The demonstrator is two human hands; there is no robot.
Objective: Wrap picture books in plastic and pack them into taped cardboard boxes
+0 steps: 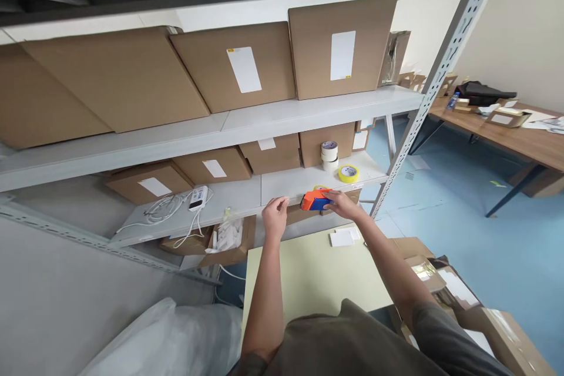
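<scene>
An orange and blue object, perhaps a tape dispenser (pixel 314 200), is held in my right hand (pixel 342 204) in front of the lower shelf's edge. To its left, my left hand (pixel 275 216) is raised with fingers pinched together; whether something thin is between them is too small to tell. Both hands are above the far side of the pale yellow table (pixel 308 276). Just beyond my right hand, a yellow tape roll (pixel 348 174) lies on the shelf, with white tape rolls (pixel 329 155) stacked beside it.
Cardboard boxes (pixel 240 67) line the grey metal shelves (pixel 282 123). A power strip (pixel 198 198) with cables lies at left on the lower shelf. White cards (pixel 342 237) rest on the table. More boxes (pixel 506 335) stand at lower right, and a white bag (pixel 171 335) at lower left.
</scene>
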